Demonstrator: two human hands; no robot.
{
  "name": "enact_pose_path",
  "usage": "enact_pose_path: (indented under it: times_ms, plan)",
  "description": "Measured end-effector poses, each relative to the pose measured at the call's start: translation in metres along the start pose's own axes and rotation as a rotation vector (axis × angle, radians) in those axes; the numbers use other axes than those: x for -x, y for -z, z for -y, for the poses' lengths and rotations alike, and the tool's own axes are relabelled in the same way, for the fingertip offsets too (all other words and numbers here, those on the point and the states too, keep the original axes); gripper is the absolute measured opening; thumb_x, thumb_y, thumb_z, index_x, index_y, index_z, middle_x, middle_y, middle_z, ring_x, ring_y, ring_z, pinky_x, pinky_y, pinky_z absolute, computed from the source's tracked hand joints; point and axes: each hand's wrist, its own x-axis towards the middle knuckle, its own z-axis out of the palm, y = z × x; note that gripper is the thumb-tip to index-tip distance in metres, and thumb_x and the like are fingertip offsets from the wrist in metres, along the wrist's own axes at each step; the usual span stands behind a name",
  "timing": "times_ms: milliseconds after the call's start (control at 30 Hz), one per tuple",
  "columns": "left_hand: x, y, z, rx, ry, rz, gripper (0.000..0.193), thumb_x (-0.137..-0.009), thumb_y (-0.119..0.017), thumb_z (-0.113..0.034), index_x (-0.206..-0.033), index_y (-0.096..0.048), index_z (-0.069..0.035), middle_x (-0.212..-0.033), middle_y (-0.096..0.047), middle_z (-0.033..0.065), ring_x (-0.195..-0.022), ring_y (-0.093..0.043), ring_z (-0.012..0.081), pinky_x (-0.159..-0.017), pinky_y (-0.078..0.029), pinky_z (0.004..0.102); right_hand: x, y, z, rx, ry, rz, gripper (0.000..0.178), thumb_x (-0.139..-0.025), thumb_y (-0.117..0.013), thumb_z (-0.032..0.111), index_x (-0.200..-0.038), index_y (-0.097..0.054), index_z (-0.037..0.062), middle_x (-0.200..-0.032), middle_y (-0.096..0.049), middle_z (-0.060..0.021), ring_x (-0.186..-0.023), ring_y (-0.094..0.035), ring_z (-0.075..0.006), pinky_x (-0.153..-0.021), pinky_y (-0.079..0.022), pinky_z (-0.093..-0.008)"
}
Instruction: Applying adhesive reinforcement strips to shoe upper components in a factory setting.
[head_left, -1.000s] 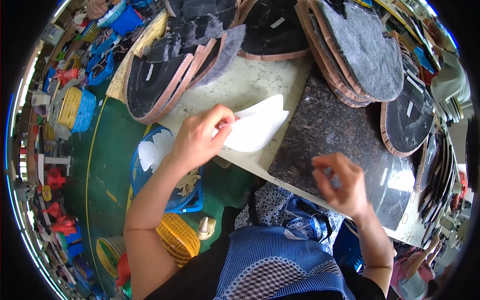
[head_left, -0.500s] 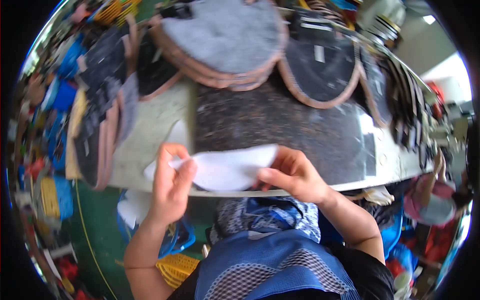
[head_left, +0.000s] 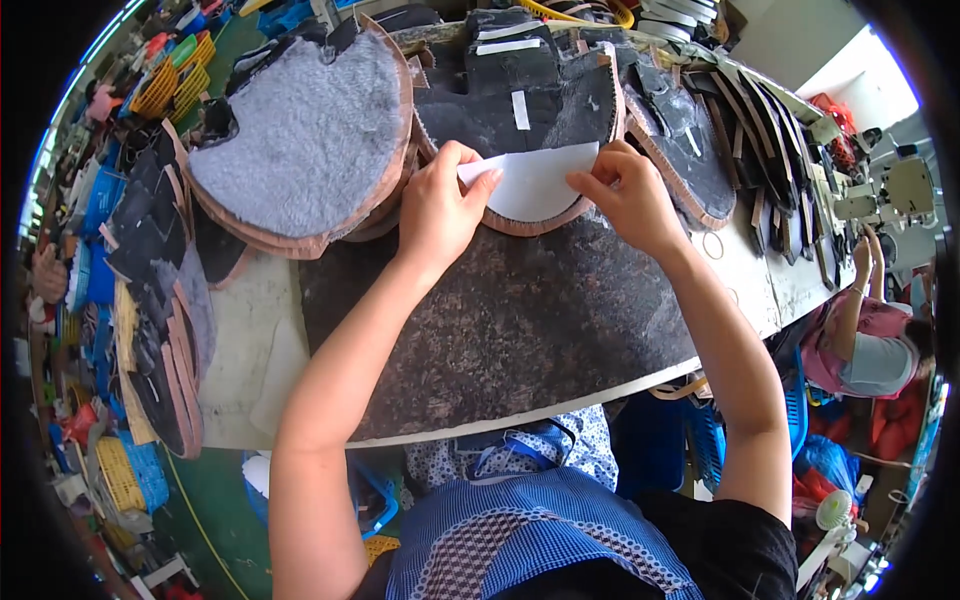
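Observation:
A white half-round sheet (head_left: 545,182) is stretched between my hands, its straight edge away from me. My left hand (head_left: 438,208) pinches its left end between thumb and fingers. At the other end, my right hand (head_left: 634,196) grips the corner the same way. The sheet lies over the rounded near end of a black piece with pinkish edging (head_left: 570,105), and its curve follows that edging. Whether it lies flat against the black piece I cannot tell. A small white strip (head_left: 520,110) shows on the black piece, just beyond the sheet.
Left of my hands lies a stack of grey fleecy pieces (head_left: 310,140) with pink edging. More dark edged pieces (head_left: 680,140) lie at the right. A dark mottled board (head_left: 500,330) covers the near tabletop. A person (head_left: 865,340) sits at the far right.
Both hands have moved away from my body with the white sheet, from the table's near edge to the black piece. The view has shifted too.

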Motion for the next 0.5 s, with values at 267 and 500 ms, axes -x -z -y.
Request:
enact_pose_path:
  times_ms: [267,500]
  plan:
    - [0.000,-0.008,0.006,-0.148,-0.199,-0.058,0.023,-0.091,-0.075,-0.019,-0.103,-0.060,-0.007,-0.093,-0.064,0.0088,-0.076,-0.068,0.0266,-0.060,-0.053,0.0392,-0.001,-0.014,-0.009,-0.047,0.058,-0.014,0.037,-0.089,-0.079,0.023,-0.072,-0.058,-0.0029,-0.091,-0.053,-0.0074,-0.078,-0.054,-0.0163,-0.070,-0.045,-0.0321]
    - [-0.009,0.002,-0.001,-0.493,-0.509,-0.016,0.012,-0.077,-0.069,-0.003,-0.090,-0.069,-0.004,-0.116,-0.058,0.0113,-0.113,-0.057,0.0299,-0.099,-0.046,0.0444,-0.001,-0.021,0.015,0.413,0.615,-0.229,0.022,-0.076,-0.081,0.007,-0.089,-0.064,0.0061,-0.100,-0.063,-0.0096,-0.083,-0.064,-0.0303,-0.069,-0.056,-0.0396]
